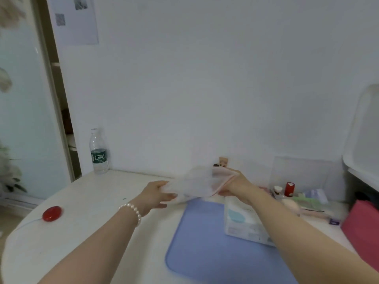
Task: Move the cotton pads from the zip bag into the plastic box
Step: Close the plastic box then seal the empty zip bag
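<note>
A translucent zip bag with a pink zip edge hangs above the far end of the blue mat. My left hand pinches its left end. My right hand grips the pink zip end on the right. The bag is blurred, and I cannot make out cotton pads inside it. A clear plastic box stands at the back right against the wall, with small items in front of it.
A white pack with a teal mark lies on the mat's right side under my right forearm. A water bottle stands at the back left, a red round object on a cord at the left. A pink box sits far right.
</note>
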Demonstrator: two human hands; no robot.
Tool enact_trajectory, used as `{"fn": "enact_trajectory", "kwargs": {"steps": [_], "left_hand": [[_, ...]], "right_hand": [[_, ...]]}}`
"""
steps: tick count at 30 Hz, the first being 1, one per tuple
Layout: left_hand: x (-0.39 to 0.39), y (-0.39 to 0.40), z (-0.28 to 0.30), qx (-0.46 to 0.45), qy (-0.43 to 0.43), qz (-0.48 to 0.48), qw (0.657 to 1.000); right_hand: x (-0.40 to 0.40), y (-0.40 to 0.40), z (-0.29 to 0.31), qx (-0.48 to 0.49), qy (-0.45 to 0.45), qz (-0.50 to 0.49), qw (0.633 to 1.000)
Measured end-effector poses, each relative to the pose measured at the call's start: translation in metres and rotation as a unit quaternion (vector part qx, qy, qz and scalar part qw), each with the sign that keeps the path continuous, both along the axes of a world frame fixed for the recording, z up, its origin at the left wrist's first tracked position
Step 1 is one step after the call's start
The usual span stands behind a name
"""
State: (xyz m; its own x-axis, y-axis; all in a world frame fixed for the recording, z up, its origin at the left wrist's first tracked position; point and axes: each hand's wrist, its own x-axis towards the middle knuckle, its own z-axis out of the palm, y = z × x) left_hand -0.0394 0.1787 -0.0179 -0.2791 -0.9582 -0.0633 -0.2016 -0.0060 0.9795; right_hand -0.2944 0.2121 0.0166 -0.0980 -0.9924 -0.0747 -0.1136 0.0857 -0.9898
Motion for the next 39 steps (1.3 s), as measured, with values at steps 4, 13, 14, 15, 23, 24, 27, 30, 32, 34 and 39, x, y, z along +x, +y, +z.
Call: {"fn": "enact_trajectory", "kwargs": {"steps": [4,13,14,15,23,24,27,30,32,34,39], "left_hand": [[0.011,0.016,-0.027,-0.022,0.004,-0.012,1.0],[0.019,0.036,-0.037,0.03,0.011,-0.05,0.998],[0.022,0.038,-0.041,0.056,-0.02,-0.074,0.995],[0.025,0.04,-0.045,0.082,-0.048,-0.102,0.99],[0.022,0.048,-0.024,0.043,-0.124,-0.028,0.991],[0.019,0.046,-0.022,0.051,-0.062,-0.007,0.997],[0.008,0.049,-0.018,0.137,0.086,-0.02,0.987],[-0.005,0.054,-0.022,0.179,0.167,-0.008,0.97],[-0.01,0.053,-0.025,0.182,0.202,0.017,0.962],[-0.012,0.052,-0.028,0.171,0.215,0.046,0.96],[-0.013,0.056,-0.036,0.078,0.178,0.111,0.975]], "right_hand": [[-0.008,0.024,-0.016,-0.021,0.122,0.022,0.992],[-0.024,0.043,-0.013,0.032,0.123,0.12,0.985],[-0.022,0.048,-0.011,0.072,0.13,0.151,0.977],[-0.022,0.051,-0.01,0.109,0.148,0.178,0.967],[-0.019,0.067,-0.006,0.172,0.234,0.178,0.94],[-0.018,0.068,-0.007,0.17,0.239,0.18,0.939],[-0.015,0.066,-0.016,0.132,0.249,0.152,0.947],[-0.012,0.058,-0.026,0.054,0.212,0.047,0.975],[-0.009,0.052,-0.032,0.024,0.099,0.006,0.995],[-0.006,0.05,-0.034,0.028,0.004,0.011,1.0],[0.0,0.056,-0.038,0.033,-0.024,0.005,0.999]]}}
